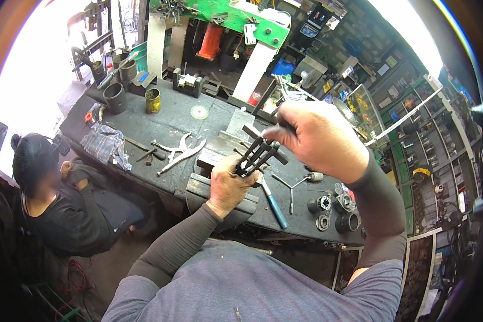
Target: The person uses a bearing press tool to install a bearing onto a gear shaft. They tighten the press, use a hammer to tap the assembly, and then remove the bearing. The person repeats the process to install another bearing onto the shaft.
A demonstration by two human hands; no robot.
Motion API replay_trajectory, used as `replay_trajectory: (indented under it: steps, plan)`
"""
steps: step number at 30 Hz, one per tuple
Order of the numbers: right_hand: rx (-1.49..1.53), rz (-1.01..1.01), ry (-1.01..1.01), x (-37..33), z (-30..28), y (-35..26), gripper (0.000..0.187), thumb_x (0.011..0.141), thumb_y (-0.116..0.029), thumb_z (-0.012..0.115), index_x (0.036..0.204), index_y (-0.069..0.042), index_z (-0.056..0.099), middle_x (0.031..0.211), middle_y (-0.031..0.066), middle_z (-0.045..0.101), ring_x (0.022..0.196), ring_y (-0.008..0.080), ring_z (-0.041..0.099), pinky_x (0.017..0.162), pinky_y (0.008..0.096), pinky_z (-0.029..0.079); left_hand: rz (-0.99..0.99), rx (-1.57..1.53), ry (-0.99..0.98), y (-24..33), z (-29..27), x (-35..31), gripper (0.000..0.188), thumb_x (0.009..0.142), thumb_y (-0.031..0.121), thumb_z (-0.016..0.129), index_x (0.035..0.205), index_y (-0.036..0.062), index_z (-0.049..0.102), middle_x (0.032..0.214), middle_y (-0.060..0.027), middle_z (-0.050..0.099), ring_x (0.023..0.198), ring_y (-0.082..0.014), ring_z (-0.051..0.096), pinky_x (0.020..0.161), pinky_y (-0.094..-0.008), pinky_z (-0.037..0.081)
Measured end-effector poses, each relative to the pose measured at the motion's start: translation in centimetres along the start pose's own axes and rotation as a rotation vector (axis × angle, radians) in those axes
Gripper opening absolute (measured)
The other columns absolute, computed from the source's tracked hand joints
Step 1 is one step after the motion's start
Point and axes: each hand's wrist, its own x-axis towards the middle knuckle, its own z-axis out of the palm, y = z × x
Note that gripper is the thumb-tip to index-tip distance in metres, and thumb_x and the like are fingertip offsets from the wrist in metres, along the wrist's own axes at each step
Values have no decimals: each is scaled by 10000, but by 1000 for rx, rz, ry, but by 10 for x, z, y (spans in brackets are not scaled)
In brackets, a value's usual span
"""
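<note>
My left hand (228, 182) is closed around the lower end of a black metal puller (256, 155) with parallel bars and a crosspiece. The tool is tilted above a bench vise (221, 194). At the puller's upper end is my right hand (322, 137), its fingers curled and its thumb pressed close to the crosspiece. What lies within those fingers is mostly hidden. A blue-handled hammer (276, 206) rests on the bench just right of the vise. Beside it lies a Y-shaped wrench (291, 189).
Large pliers (182, 153) and a plaid cloth (107, 144) lie left of the vise. Several round metal parts (323, 204) stand at the right. Farther back are a yellow tin (153, 101), a dark cylinder (114, 97) and a green press (214, 16). A person (64, 198) sits at left.
</note>
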Motion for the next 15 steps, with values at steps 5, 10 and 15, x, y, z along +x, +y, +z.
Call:
replay_trajectory:
  steps: [5, 10, 15]
  plan:
    - [217, 8, -132, 1, -8, 0, 230, 951, -135, 812, 1132, -21, 727, 951, 200, 737, 909, 409, 731, 806, 457, 573, -10, 88, 11, -5, 1, -2, 249, 821, 207, 906, 942, 65, 741, 791, -124, 682, 727, -343, 680, 688, -435, 541]
    - [210, 89, -201, 8, -5, -3, 171, 947, -80, 790, 1083, -12, 711, 945, 199, 719, 901, 415, 711, 794, 461, 558, -11, 77, -3, -8, -1, -2, 281, 823, 232, 921, 969, 63, 750, 800, -125, 696, 724, -336, 689, 683, -423, 550]
    - [257, -7, -111, 3, 1, -1, 140, 940, -30, 773, 1059, -8, 702, 915, 190, 703, 891, 406, 701, 778, 466, 544, -50, -32, -16, -13, 2, -2, 324, 817, 249, 933, 1016, 57, 764, 834, -132, 733, 729, -344, 716, 681, -413, 567]
